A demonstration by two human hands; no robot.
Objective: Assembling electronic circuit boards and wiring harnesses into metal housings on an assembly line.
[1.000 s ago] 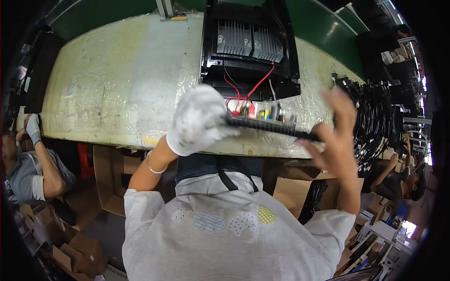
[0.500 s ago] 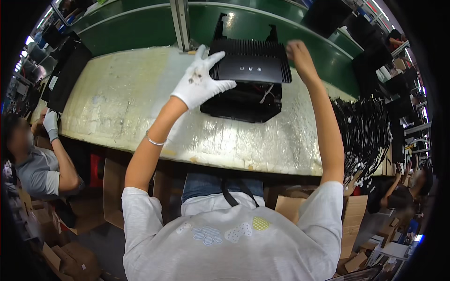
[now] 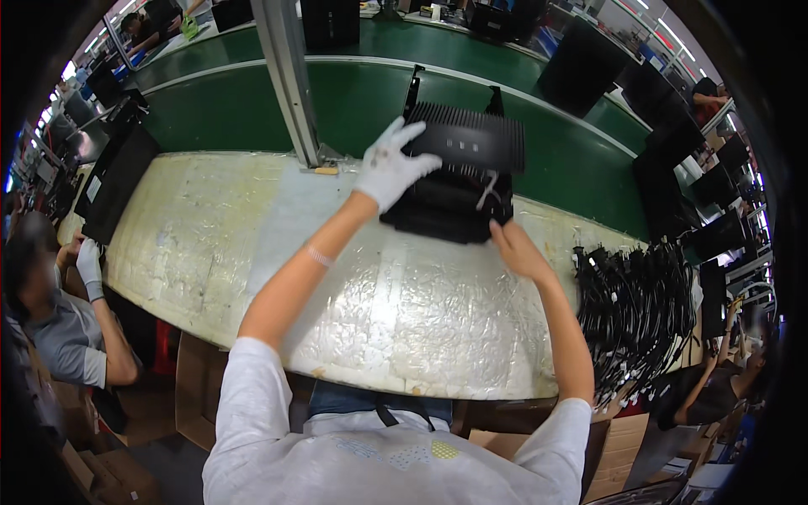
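A black ribbed casing (image 3: 468,143) with three small pale marks stands at the far edge of the work table, beside the green belt. Thin black arms rise behind it, and its open, dark lower part shows a light cable (image 3: 487,192). My left hand (image 3: 391,166), in a white glove stained on the back, holds the casing's left end, with fingers along the side and thumb across the front. My bare right hand (image 3: 520,247) grips the lower right corner; its fingertips are partly hidden there.
A metal post (image 3: 289,84) rises at the table's back edge. Many black cables (image 3: 631,311) hang in a bundle on the right. Another dark panel (image 3: 118,185) stands at the left, near a gloved co-worker's hand (image 3: 88,268). Cardboard boxes (image 3: 199,391) sit below the table.
My right hand has come down from beside the casing's upper right to its lower right corner. The casing now sits closer to the green belt, with my left hand still on its left end.
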